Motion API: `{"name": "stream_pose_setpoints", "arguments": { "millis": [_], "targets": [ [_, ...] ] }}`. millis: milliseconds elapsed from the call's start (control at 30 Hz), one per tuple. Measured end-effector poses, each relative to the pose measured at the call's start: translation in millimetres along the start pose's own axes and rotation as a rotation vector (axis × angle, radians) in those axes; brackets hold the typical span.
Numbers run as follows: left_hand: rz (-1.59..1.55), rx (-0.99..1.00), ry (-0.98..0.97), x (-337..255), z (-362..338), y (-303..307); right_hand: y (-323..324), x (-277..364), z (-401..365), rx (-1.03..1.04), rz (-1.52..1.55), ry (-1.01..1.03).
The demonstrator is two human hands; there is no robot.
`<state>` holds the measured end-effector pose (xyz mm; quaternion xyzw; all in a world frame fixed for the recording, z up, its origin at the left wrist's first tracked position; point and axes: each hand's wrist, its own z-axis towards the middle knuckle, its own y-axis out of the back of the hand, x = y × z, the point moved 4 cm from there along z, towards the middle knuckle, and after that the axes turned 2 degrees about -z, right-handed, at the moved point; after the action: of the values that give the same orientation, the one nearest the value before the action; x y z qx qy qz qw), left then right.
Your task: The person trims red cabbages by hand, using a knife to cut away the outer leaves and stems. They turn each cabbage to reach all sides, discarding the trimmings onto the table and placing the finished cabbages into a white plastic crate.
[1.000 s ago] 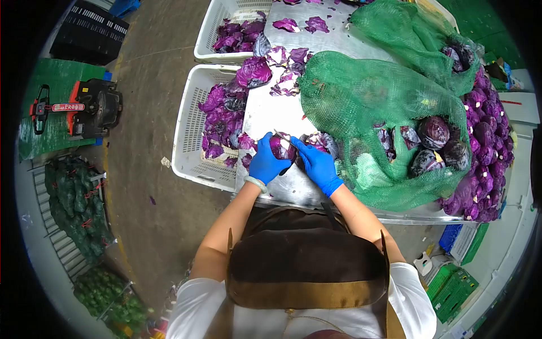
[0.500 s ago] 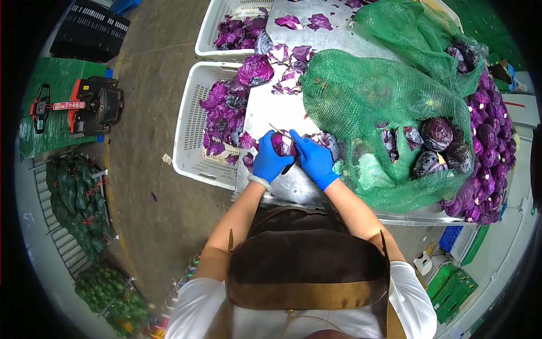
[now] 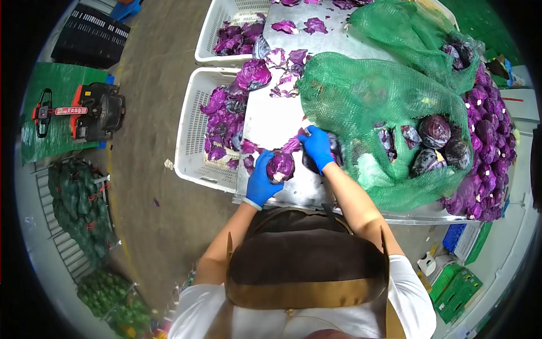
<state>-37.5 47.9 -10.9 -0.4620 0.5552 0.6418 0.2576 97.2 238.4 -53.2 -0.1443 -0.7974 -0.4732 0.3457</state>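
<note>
The gloved left hand (image 3: 261, 179) is wrapped around a red cabbage (image 3: 281, 166) at the near edge of the steel tabletop (image 3: 271, 121). The right hand (image 3: 317, 147) is curled over loose leaves beside the green net sack (image 3: 367, 96); I cannot tell what it grips.

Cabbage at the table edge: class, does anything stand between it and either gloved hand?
No. The left hand already holds the cabbage from its left side. The right hand lies apart, by the net bag; only a loose leaf lies near the gap.
</note>
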Motion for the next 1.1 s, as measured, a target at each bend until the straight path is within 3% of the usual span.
{"name": "stream_pose_setpoints", "arguments": {
  "millis": [100, 200, 333, 500, 533, 733, 933, 1033, 1067, 1100],
  "targets": [
    [0.121, -0.061, 0.029, 1, -6, 3, 8, 14, -17, 0.033, 0.041, 0.058],
    [0.066, 0.0, 0.045, -20, -5, 18, 37, 53, -57, -0.101, -0.058, 0.236],
    [0.189, 0.062, 0.014, -35, -2, 26, 13, 34, -86, 0.185, 0.195, 0.08],
    [0.429, 0.123, -0.045, -40, 1, 27, -5, 15, -89, 0.204, 0.342, 0.071],
    [0.451, 0.051, -0.173, -37, 0, 27, -5, 16, -88, 0.223, 0.342, 0.074],
    [0.446, 0.125, -0.244, -30, 4, 30, -7, 11, -86, 0.265, 0.327, 0.099],
    [0.484, -0.025, -0.303, -13, 4, 26, -8, 17, -88, 0.28, 0.377, 0.079],
    [0.146, -0.073, 0.084, 3, 17, 42, -7, 21, -91, 0.272, 0.306, 0.19],
    [0.058, -0.13, 0.31, 10, 22, 48, -5, 21, -92, 0.286, 0.314, 0.202],
    [-0.314, -0.282, 0.432, 55, 20, 39, -5, 22, -94, 0.303, 0.322, 0.215]
  ]
}}
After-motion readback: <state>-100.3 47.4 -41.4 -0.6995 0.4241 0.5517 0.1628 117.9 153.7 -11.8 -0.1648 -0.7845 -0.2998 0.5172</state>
